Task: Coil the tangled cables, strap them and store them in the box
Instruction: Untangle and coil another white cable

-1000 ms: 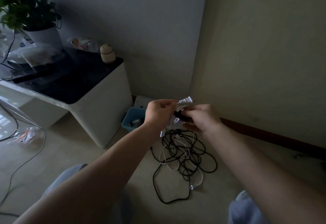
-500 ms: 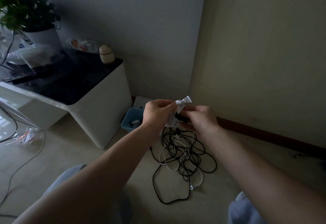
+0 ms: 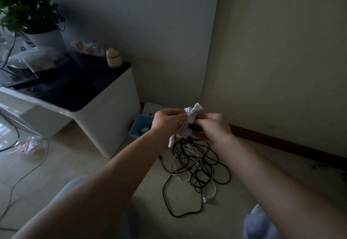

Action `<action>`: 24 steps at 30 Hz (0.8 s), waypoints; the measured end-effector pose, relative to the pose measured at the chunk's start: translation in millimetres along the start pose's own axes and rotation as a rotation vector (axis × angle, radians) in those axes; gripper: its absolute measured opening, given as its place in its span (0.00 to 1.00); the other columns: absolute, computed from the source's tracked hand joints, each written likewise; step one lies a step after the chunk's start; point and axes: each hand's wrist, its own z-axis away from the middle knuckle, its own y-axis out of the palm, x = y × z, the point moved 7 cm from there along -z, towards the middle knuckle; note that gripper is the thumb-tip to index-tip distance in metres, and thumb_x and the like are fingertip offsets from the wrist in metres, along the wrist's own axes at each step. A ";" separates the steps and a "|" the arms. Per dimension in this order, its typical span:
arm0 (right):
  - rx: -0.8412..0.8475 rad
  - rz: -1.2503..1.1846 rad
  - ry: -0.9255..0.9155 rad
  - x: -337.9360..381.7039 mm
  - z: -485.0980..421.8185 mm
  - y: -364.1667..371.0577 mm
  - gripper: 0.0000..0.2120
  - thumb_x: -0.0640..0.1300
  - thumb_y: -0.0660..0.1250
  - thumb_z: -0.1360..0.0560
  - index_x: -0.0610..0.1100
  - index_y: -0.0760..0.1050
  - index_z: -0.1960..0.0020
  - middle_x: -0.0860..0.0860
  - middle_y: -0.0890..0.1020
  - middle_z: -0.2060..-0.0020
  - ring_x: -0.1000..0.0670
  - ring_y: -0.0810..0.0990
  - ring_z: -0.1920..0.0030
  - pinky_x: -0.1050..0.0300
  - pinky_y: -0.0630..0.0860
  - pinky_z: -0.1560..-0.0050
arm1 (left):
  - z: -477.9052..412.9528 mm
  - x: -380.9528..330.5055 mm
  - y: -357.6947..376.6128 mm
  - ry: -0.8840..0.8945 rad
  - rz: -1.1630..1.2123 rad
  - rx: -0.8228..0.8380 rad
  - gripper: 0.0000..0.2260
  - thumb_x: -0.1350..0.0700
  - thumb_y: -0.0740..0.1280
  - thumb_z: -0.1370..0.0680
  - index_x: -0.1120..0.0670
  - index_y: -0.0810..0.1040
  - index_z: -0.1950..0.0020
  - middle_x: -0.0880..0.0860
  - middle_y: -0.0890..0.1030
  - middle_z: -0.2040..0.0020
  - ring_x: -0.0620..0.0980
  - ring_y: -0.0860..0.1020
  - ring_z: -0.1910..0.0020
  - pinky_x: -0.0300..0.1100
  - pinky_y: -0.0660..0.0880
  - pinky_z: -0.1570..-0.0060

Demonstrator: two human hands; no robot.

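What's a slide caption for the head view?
Left hand and right hand hold a coiled white cable and black strap above tangled cables on the floor, blue box nearby.

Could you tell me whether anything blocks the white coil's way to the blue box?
Nothing visible does: left hand and right hand hold the white coil aloft, and the blue box beside the cabinet stands open.

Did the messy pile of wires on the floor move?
No. The cable pile has stayed put on the floor, just right of the blue box and below the hands, as before.
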 end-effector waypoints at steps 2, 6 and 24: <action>0.025 0.002 0.005 -0.8 -0.8 1.0 0.08 0.33 0.75 0.30 0.45 0.86 0.61 0.44 0.86 0.62 0.46 0.85 0.62 0.55 0.80 0.62 | -1.5 3.0 -1.5 -0.051 0.012 0.036 0.06 0.64 0.76 0.28 0.56 0.86 0.53 0.61 0.85 0.53 0.58 0.84 0.55 0.51 0.82 0.49; 0.048 0.024 -0.016 1.2 -0.9 1.1 0.09 0.32 0.73 0.29 0.45 0.86 0.58 0.44 0.86 0.61 0.46 0.85 0.62 0.56 0.79 0.64 | -4.2 6.2 -2.5 -0.075 0.027 0.080 0.07 0.64 0.78 0.29 0.55 0.86 0.54 0.61 0.86 0.53 0.56 0.84 0.57 0.47 0.81 0.51; -0.024 0.194 -0.063 0.9 0.7 -4.6 0.05 0.38 0.76 0.30 0.47 0.85 0.59 0.45 0.86 0.62 0.47 0.86 0.62 0.47 0.85 0.59 | 0.9 7.3 5.2 -0.011 -0.038 0.075 0.07 0.61 0.78 0.28 0.53 0.85 0.52 0.55 0.87 0.56 0.54 0.85 0.57 0.46 0.82 0.53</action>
